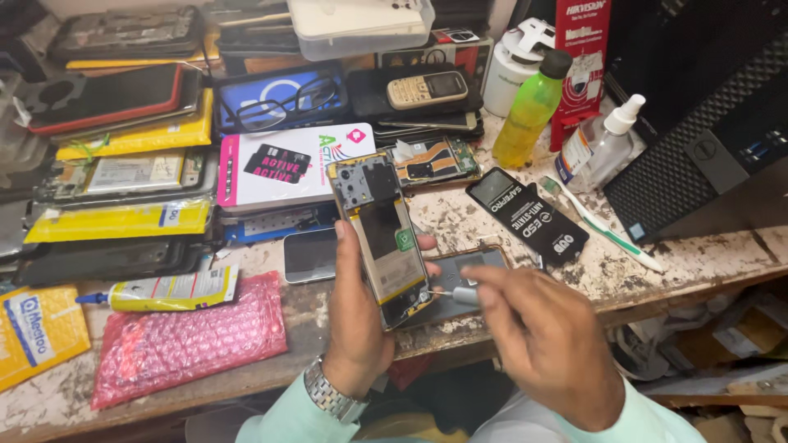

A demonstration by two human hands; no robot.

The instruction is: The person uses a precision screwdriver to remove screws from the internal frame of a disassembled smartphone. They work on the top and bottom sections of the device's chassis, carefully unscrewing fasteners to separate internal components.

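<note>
Left hand (357,316) fingers were clamped round the opened phone (382,238), held upright above the bench (312,328); right hand (546,336) fingers pinched a screwdriver (460,295) at its lower edge.

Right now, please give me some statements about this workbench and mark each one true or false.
1. The left hand holds an opened smartphone with its back cover removed. True.
2. The right hand holds a red hammer. False: it holds a thin metal screwdriver.
3. The green plastic bottle stands upright. True.
4. The pink bubble-wrap pouch lies right of the phone. False: it lies left.
</note>
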